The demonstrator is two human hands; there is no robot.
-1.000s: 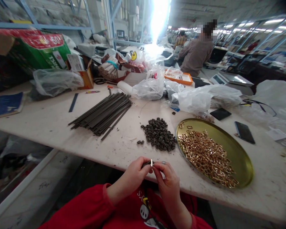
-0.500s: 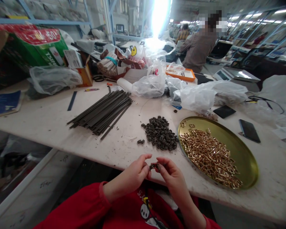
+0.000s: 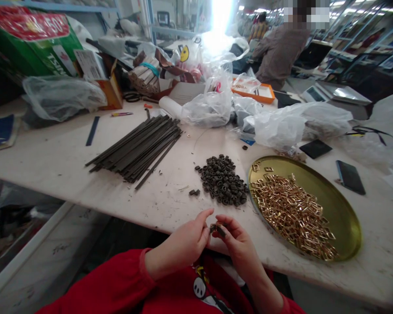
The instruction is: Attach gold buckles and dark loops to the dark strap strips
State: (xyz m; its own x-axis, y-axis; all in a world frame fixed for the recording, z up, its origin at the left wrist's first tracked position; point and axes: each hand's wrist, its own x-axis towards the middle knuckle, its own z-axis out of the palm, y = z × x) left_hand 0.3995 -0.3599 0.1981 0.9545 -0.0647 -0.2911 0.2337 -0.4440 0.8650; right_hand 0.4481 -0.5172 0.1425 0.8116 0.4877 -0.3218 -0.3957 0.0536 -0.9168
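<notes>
Just in front of the table's near edge, both hands meet at a small gold-coloured buckle (image 3: 213, 227) with a dark strip (image 3: 220, 231) on it. My right hand (image 3: 237, 240) pinches the buckle and strip between thumb and fingers. My left hand (image 3: 186, 240) is closed at the buckle's left end, its fingertips partly hidden. Beyond the hands lies a heap of small dark loops (image 3: 222, 181), with a few loose loops (image 3: 194, 192) beside it. To the right, a round gold tray (image 3: 342, 205) holds a pile of gold metal buckles (image 3: 291, 213).
A stack of long dark strips (image 3: 137, 148) lies left of the loops. Plastic bags (image 3: 278, 126) and an orange box (image 3: 262, 93) stand behind. A phone (image 3: 350, 176) and a black flat item (image 3: 315, 148) lie at right. A person (image 3: 281, 52) is in the background.
My view has shifted a little. The buckle stays between my hands; more of the dark strip shows at my right thumb, and my left fingers have closed up at its left end.
</notes>
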